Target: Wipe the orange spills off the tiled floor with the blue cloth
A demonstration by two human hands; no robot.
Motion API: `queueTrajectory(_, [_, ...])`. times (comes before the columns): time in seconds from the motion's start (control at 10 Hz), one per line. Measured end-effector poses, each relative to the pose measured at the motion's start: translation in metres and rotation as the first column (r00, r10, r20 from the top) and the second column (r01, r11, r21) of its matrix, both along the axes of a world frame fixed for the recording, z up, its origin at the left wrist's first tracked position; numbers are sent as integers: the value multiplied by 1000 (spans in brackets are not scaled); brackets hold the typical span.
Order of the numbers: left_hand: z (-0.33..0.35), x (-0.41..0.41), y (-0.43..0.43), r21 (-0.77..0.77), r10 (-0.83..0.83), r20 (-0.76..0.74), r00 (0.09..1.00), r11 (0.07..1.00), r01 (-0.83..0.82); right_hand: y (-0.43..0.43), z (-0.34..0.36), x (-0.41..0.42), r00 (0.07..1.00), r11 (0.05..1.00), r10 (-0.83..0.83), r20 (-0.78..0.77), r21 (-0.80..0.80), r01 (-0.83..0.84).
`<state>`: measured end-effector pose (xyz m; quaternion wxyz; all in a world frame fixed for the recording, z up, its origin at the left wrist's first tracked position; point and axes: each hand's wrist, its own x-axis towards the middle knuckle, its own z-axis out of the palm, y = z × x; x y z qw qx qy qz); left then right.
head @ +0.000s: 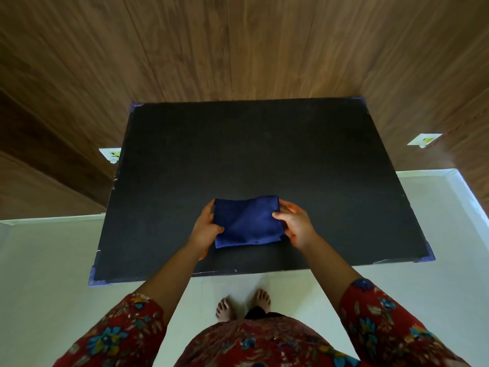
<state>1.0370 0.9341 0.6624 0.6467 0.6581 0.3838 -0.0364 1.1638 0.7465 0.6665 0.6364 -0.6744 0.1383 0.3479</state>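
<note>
Step in hand: picking up the folded dark-blue fabric cloth [247, 221] off the black matte rectangular bench [264, 144]; wiping not yet started. I'm gripping it at both short ends. My left hand [205, 230] is pinching the left edge, thumb on top and fingers curled round, and my right hand [297, 226] is doing the same on the right edge. The cloth is sitting near the bench's front edge, roughly centred; I can't tell whether it's resting on the top or just clear of it. Next move, my read: lifting it clear, stepping back, going down to the white tiled floor [53, 274] and locating the spills, probably wiping one-handed. Problem: no orange spills are showing on any floor in view. The bench is covering a large part of it, and my red floral sleeves [111, 337] and body are blocking the bottom; only my bare feet [225, 309] and some tile are showing. The fingers under the cloth are hidden, so grip depth is unclear.
</note>
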Motion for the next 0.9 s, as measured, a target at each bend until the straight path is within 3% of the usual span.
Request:
queueTrajectory(0.1, [-5,7,-3,153,-1,-11,1000,988,2,5,-13,7,984,989,58,166,-141,-34])
queueTrajectory(0.2, [-8,7,-9,361,-42,-34,999,931,51,5,-17,9,923,918,243,298,-379,-119])
queueTrajectory(0.3, [-11,4,-18,607,-196,-69,978,770,197,2,-13,3,688,809,498,528,-569,-149])
queueTrajectory(0.4, [-22,1,-22,690,-433,-304,849,514,509,5,-17,-8,325,514,836,442,-838,-184])
queueTrajectory(0.5, [-30,-2,-19,659,-480,-482,733,354,664,2,-30,-20,272,340,924,270,-906,-252])
queueTrajectory(0.6, [-31,0,-19,657,-475,-509,717,323,681,-4,-38,-18,276,293,938,209,-905,-307])
queueTrajectory(0.7, [-22,3,-19,641,-472,-492,731,373,671,-4,-34,-9,260,245,953,158,-904,-350])
queueTrajectory(0.8, [-1,8,-19,625,-346,-391,853,580,522,-1,-16,-2,312,356,916,254,-873,-334])
queueTrajectory(0.9, [29,20,-6,677,-119,-165,979,708,200,11,21,13,466,646,745,477,-688,-329])
